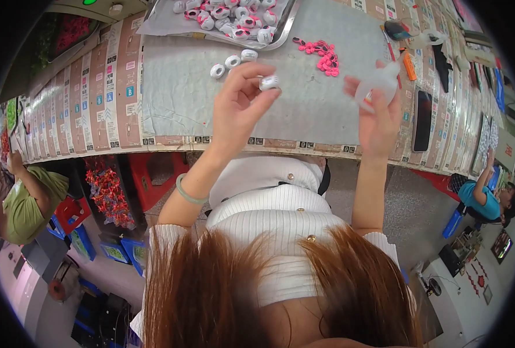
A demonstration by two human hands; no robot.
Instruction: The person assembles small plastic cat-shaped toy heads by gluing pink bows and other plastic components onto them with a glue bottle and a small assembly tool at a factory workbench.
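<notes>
The left hand (pixel 239 107) is raised above the near edge of the desk (pixel 304 110), fingers curled, with thumb and fingertips pinched closed on a small white ring-shaped part (pixel 269 82); a pale green bangle (pixel 188 193) sits on that wrist. The right hand (pixel 379 113) is also raised, to the right of the left and apart from it, wrapped closed around a translucent squeeze bottle (pixel 379 84) that bears an orange patch; its upper end tilts up and to the right, and the hand and bottle are motion-blurred. The held part is in the air over the grey mat (pixel 170 93) covering the desk, not touching the bottle. On the mat beyond the left hand lie three loose white parts (pixel 233 61) in a short row, close together. Farther back stands a metal tray (pixel 286 26) filled with white parts marked pink. To the right of the row lies a cluster of small pink pieces (pixel 323 55). At the right of the desk lie a dark phone (pixel 423 120), face up, and an orange utility knife (pixel 409 66). A person in a green shirt (pixel 28 203) sits at far left; another in a teal shirt (pixel 482 200) at far right.
</notes>
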